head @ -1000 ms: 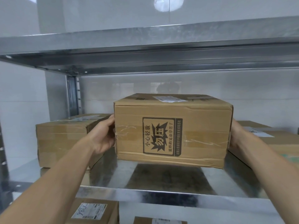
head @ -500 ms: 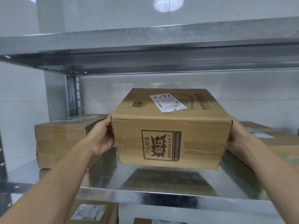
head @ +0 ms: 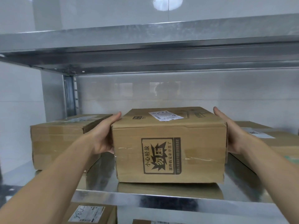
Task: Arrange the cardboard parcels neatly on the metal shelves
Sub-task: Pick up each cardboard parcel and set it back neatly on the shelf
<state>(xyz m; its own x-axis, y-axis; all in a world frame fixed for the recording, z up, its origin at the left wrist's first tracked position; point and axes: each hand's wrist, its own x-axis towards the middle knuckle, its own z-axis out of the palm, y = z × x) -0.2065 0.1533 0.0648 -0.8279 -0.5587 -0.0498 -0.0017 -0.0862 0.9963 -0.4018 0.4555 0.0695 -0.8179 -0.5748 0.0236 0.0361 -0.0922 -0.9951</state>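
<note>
Now held: middle parcel (head: 168,143), clamped between two flat palms, one on each side face, which keeps it square.
Left hand (head: 103,135): fingers straight, pressed along the left side.
Right hand (head: 229,131): likewise flat against the right side.
Position: on the metal shelf (head: 161,199), base apparently meeting it near the front lip, in the gap between the left parcel (head: 59,139) and right parcel (head: 275,139), touching neither.
Likely reason: filling that gap makes an even row.
Surface: shiny sheet metal that mirrors the box.
Room: pale tiled wall (head: 178,89) behind, upper shelf (head: 145,46) overhead, a labelled lower parcel (head: 90,214) beneath.
</note>
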